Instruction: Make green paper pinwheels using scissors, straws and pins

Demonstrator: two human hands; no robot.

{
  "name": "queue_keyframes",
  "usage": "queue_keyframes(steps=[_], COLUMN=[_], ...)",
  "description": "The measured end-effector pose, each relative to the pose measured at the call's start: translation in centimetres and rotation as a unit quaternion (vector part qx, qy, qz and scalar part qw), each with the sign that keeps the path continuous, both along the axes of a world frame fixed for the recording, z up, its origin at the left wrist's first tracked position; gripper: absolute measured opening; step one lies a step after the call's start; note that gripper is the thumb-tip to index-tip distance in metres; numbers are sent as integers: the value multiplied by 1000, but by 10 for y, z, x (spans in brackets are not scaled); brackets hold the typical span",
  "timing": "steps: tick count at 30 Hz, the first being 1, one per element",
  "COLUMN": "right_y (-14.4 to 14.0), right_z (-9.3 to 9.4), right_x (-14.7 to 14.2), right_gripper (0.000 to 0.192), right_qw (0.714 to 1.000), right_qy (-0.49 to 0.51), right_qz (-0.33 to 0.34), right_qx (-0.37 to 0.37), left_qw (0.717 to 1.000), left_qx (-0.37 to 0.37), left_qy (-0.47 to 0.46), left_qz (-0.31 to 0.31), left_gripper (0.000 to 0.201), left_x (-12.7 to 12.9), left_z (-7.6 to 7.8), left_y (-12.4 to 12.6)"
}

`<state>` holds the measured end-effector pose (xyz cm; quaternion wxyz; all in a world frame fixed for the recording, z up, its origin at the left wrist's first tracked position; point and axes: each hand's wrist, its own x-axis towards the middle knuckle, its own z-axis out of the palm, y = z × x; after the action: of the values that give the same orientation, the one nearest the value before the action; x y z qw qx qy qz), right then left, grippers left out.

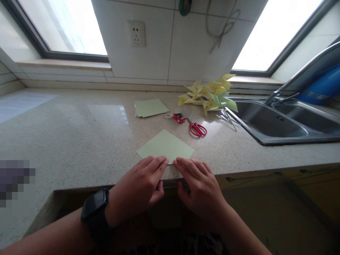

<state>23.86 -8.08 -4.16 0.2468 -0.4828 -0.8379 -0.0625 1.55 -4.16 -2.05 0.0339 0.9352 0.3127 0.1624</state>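
Pressing flat with both hands, left hand (140,184) and right hand (198,184) pin the near corner of a pale green paper square (165,146) at the counter's (79,134) front edge; it looks unfolded yet, while finished pinwheels (209,95) and scissors (198,129) lie beyond.

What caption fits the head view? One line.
Both hands, left hand and right hand, press a green paper sheet on the counter.

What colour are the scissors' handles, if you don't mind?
Red; the scissors show best in the head view.
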Motion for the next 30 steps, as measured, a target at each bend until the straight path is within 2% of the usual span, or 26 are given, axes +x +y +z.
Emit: queue_keyframes(steps=[12,20,25,30], right_y=[0,0,1,1], right_z=[4,5,2,3], right_x=[-5,-4,0,2], right_gripper=[48,49,40,42], right_qw=[1000,1000,1000,1000], right_qy=[13,14,12,6], right_qz=[-21,-22,7,3], right_qx=[-13,-12,26,14], left_qw=[1000,1000,999,1000], left_qx=[11,19,37,27], left_qy=[11,8,-9,-11], left_qz=[4,6,-15,-10], left_gripper=[62,57,46,46], left_x=[-1,0,-2,-2], left_z=[-1,-1,-3,-1], left_y=[-2,-2,-2,-1])
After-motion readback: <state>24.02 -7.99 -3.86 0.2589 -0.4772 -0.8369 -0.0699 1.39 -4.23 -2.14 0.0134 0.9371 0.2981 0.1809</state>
